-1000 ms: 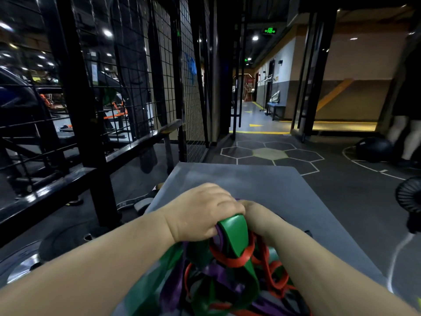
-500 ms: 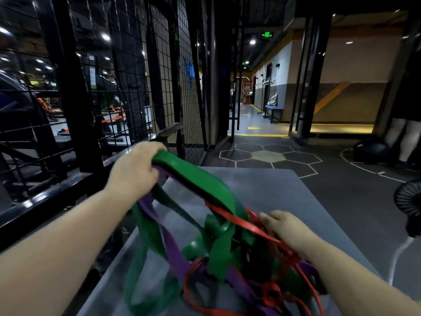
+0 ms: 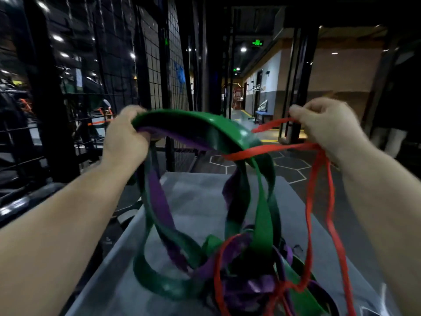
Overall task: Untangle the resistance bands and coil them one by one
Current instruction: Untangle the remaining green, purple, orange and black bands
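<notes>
Gripping the green band (image 3: 205,124) with a purple band (image 3: 159,201), the left hand (image 3: 126,137) is raised apart from the right hand (image 3: 328,128) pinching the red band (image 3: 319,201), tangle below between them on the grey mat (image 3: 196,201).

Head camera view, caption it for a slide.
Left hand grips green band and purple band; right hand pinches red band above the tangle on a grey mat.

Left hand (image 3: 124,139) grips green band (image 3: 205,124); right hand (image 3: 328,127) pinches red band (image 3: 319,201).
</notes>
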A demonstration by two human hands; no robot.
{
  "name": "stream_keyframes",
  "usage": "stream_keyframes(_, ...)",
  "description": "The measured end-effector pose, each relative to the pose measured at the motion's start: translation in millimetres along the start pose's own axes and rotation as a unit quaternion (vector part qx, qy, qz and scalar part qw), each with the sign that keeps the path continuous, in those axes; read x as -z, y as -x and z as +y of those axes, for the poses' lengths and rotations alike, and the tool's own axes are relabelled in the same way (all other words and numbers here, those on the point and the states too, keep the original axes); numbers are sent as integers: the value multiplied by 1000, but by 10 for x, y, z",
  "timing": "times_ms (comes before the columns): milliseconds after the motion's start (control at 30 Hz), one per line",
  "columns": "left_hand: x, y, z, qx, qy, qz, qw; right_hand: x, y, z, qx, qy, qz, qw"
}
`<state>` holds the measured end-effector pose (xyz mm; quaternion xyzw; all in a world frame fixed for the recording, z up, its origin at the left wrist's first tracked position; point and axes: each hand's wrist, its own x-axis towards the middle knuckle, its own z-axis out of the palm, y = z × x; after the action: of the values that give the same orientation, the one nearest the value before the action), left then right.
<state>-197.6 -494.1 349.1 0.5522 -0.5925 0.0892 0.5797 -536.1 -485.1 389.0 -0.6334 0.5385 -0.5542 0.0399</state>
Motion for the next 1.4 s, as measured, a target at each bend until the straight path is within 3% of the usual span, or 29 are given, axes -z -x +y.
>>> stream_keyframes(67,-166,240,-459,25,-52,-99,993,-152,183,253,-27,34,-109,993)
stream_keyframes(133,-333,697,-965,69,-120,-227,964,-344,463,539,-63,46,-251,965)
stream_keyframes(200,-432,1238,-1351,124,-197,-335,913,-526,776,839,-49,123,-412,901)
stream_keyframes(267,-468,1686,-1621,143,-240,-397,874,-667,1118,1076,-51,189,-506,840)
stream_keyframes(433,-441,1993,-1599,127,-282,-511,802,-781,1552,1237,-66,220,-467,854)
stream_keyframes(567,-464,1861,-1049,72,-318,-621,713,-798,1649,1133,-55,243,-438,864)
stream_keyframes(667,-553,1823,-549,-19,-167,-634,755,-836,1726,1121,-82,213,-435,871)
stream_keyframes(733,-636,1880,-335,-26,-90,-603,792,-885,1779,1150,-101,167,-423,885)
stream_keyframes(833,-772,1942,-231,-29,-104,-557,823,-911,1828,1216,-126,101,-400,902)
stream_keyframes(1033,-976,1953,-175,-54,-194,-590,782,-934,1863,1258,-147,22,-361,921)
stream_keyframes(1400,-881,1992,-223,55,-182,-567,801,-960,1825,1111,-78,209,-336,915)
